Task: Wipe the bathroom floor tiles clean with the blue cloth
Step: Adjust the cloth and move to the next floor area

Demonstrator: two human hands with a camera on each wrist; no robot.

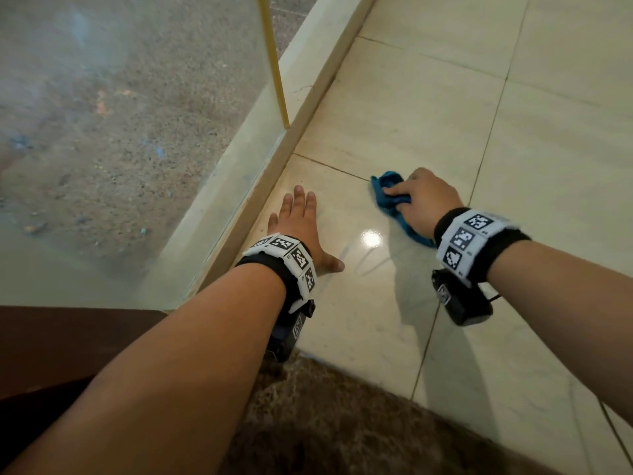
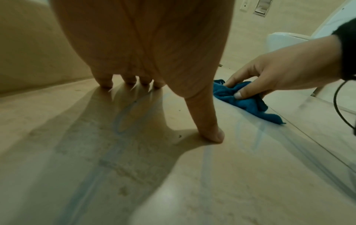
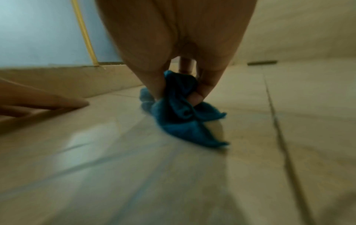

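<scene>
On floor tiles (image 1: 428, 108), blue cloth (image 1: 394, 204) trails wristward.

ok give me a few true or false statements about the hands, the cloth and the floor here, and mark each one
1. The right hand holds the blue cloth against the floor tiles. True.
2. The left hand also grips the cloth. False: it rests on the tile with fingers spread, apart from the cloth.
3. Faint blue streaks mark the tile near the left hand. True.
4. The cloth is spread out flat. False: it is bunched up in the grip.
5. The glass panel stands to the right of both hands. False: it is on the left.
</scene>
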